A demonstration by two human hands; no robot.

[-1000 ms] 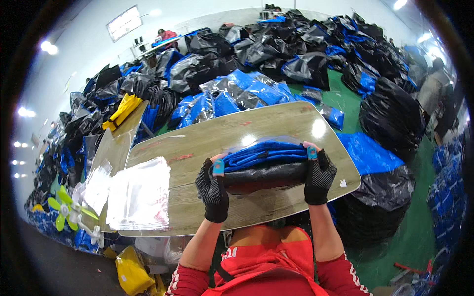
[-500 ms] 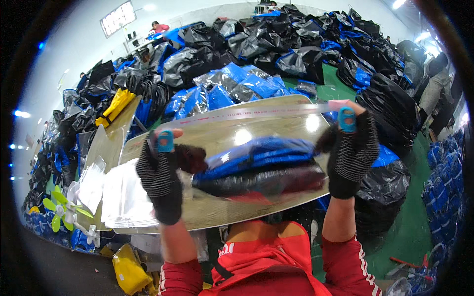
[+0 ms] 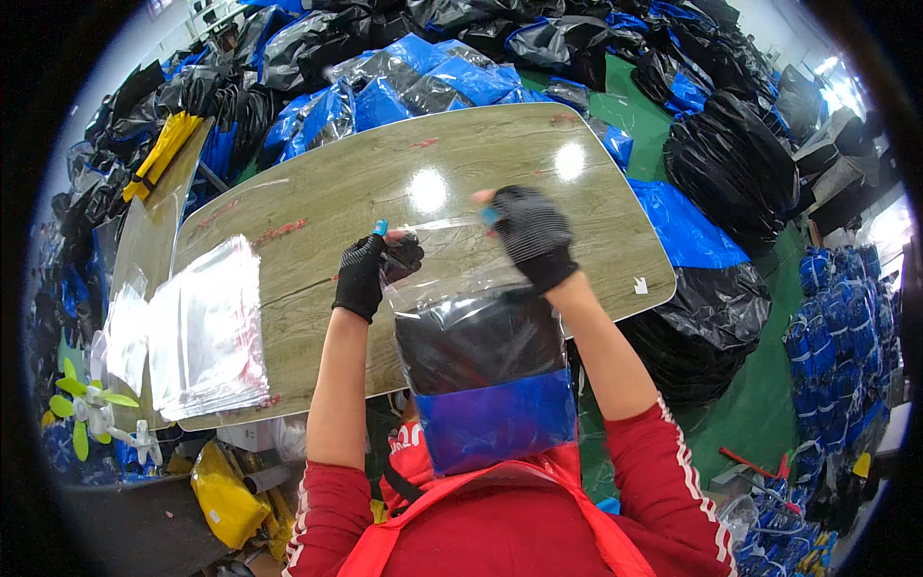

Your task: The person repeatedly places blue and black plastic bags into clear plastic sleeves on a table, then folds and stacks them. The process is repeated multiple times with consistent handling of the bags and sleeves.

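The clear bag (image 3: 442,288), with a folded black-and-blue bundle (image 3: 490,413) inside, lies across the table's (image 3: 336,192) near edge, against the person. Keeping its mouth taut and flat should avoid creases. The left hand (image 3: 370,274) pinches its far left corner; whether the blurred right hand (image 3: 529,236), farther right, grips film I cannot tell.
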